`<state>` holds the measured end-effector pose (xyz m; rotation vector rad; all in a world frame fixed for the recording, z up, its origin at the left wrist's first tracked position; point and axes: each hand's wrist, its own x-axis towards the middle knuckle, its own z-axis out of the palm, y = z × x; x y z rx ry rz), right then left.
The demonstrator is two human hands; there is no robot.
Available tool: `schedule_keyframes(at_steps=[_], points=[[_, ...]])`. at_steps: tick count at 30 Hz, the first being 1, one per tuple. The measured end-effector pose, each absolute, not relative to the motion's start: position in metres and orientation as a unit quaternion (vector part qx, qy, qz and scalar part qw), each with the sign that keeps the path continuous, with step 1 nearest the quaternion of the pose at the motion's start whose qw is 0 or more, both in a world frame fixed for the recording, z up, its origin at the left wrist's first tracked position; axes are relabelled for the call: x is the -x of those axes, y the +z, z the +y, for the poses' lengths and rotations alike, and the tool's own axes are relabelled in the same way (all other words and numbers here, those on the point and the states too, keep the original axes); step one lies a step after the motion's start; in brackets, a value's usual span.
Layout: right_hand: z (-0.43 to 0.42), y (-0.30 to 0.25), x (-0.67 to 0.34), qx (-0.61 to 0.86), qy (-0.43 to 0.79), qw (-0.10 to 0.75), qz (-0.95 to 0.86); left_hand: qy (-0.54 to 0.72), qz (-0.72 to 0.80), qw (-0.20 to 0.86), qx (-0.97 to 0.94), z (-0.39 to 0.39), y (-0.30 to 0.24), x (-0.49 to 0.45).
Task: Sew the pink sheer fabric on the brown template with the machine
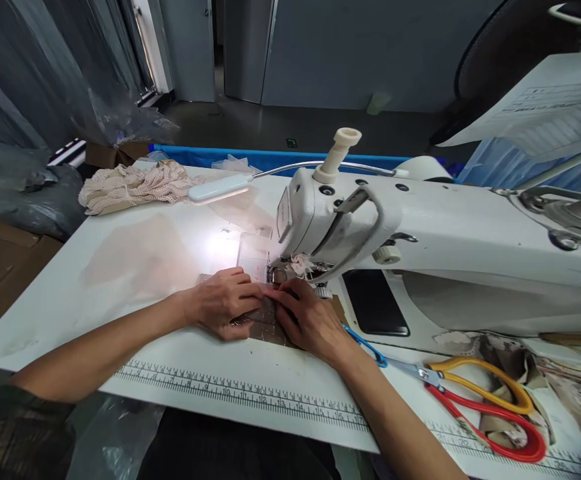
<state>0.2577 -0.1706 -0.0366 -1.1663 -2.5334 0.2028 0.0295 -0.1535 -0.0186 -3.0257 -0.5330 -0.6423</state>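
A white sewing machine (420,227) stands on the white table (120,267). A small brownish piece of fabric (269,319) lies flat in front of its needle area. My left hand (223,303) presses on the fabric's left side with curled fingers. My right hand (308,317) lies flat on its right side, fingertips pointing at the presser foot (276,275). A gooseneck lamp (219,189) lights the spot. Most of the fabric is hidden under both hands.
Scissors with red and yellow handles (490,400) lie at the right on fabric scraps, beside a blue-handled tool (368,345). A heap of cream lace trim (130,187) sits at the back left. A printed ruler (250,393) runs along the table's front edge.
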Motion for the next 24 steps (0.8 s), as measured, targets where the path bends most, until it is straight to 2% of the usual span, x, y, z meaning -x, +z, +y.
schedule_keyframes(at_steps=[6,24], points=[[-0.1721,-0.0336,-0.2551,0.431,0.061,0.154,-0.887,-0.176,-0.189,0.01,0.966,-0.1522,-0.0213,-0.0281],[-0.1733,-0.0329,-0.2573,0.405,0.092,0.197,-0.888,-0.14,-0.226,0.006,0.964,-0.1474,-0.0186,-0.0284]])
